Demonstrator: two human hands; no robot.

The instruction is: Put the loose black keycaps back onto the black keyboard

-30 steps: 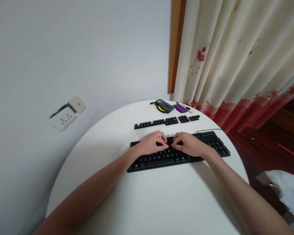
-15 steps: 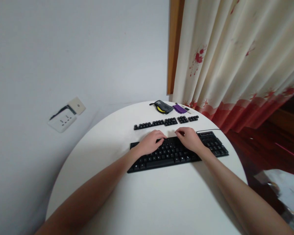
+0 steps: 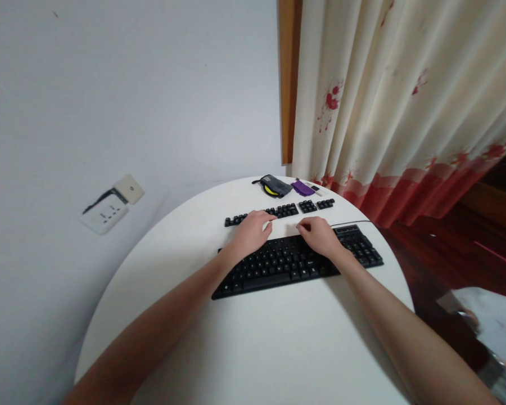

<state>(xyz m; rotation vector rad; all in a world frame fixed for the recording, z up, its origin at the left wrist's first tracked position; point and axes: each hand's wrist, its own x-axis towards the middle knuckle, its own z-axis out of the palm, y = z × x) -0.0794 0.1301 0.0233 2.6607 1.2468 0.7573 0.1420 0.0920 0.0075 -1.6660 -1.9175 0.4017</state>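
A black computer keyboard (image 3: 265, 270) lies across the round white table, its upper middle part hidden behind my hands. Beyond it runs a row of loose black keycaps (image 3: 287, 210), set out in small groups. My left hand (image 3: 252, 232) is over the keyboard's far edge, fingers stretched forward with the tips at the keycap row and the thumb apart; no held thing shows. Above the keyboard's top edge, my right hand (image 3: 319, 234) has its fingers curled and thumb and forefinger together. Anything between those fingertips is too small or hidden to make out.
At the table's back lie a dark grey pouch (image 3: 273, 185) with yellow showing, a purple cloth (image 3: 302, 188) and a thin white tool (image 3: 316, 190). The keyboard's cable (image 3: 354, 221) runs off right. A wall socket (image 3: 105, 214) is at left, a curtain (image 3: 362, 112) behind.
My left hand has moved from the keyboard's upper keys forward to the keycap row. The right hand stays near the keyboard's top edge, fingers still curled. The view has shifted slightly.
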